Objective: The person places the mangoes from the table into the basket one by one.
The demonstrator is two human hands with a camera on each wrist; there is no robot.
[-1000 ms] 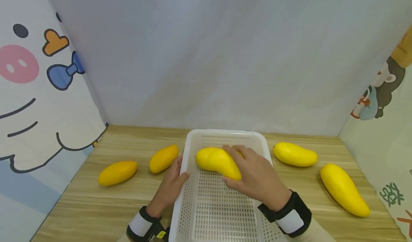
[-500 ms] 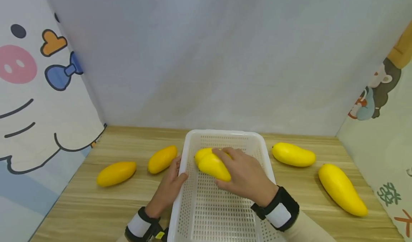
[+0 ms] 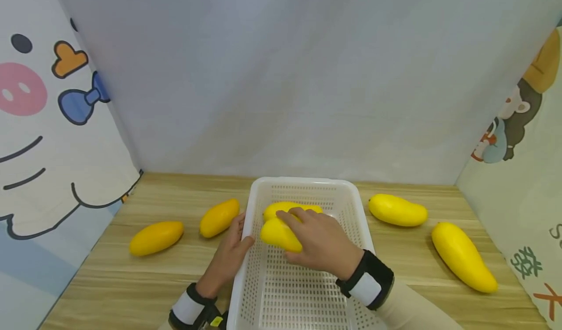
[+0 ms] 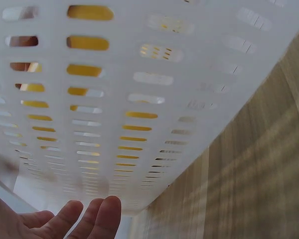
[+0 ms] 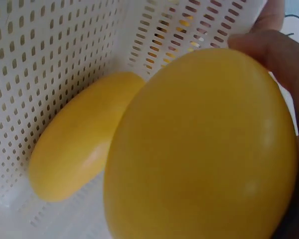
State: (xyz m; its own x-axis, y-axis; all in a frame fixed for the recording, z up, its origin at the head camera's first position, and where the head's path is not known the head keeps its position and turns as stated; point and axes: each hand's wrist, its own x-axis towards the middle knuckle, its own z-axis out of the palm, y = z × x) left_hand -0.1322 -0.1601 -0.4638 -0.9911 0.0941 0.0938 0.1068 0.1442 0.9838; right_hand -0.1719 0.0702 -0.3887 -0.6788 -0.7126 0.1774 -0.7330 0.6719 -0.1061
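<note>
My right hand [image 3: 324, 242] grips a yellow mango [image 3: 279, 234] from above, over the inside of a white perforated plastic basket [image 3: 303, 296]. Another mango [image 3: 287, 207] lies crosswise in the basket's far part, partly hidden behind the held one. In the right wrist view the held mango [image 5: 199, 144] fills much of the picture, and the lying mango [image 5: 84, 137] is beside it on the basket floor. My left hand [image 3: 228, 259] holds the basket's left rim, thumb over the edge. In the left wrist view its fingers [image 4: 107, 216] extend along the outer wall.
Two orange-yellow mangoes lie left of the basket: a nearer mango [image 3: 156, 238] and a farther mango [image 3: 219, 217]. To the right are a yellow mango [image 3: 397, 210] and a larger mango [image 3: 464, 257]. A pale cloth wall [image 3: 298, 76] stands behind the wooden table [image 3: 131, 291].
My right hand has moved left and slightly nearer to me with the mango, uncovering more of the mango lying in the basket. My left hand stays on the rim.
</note>
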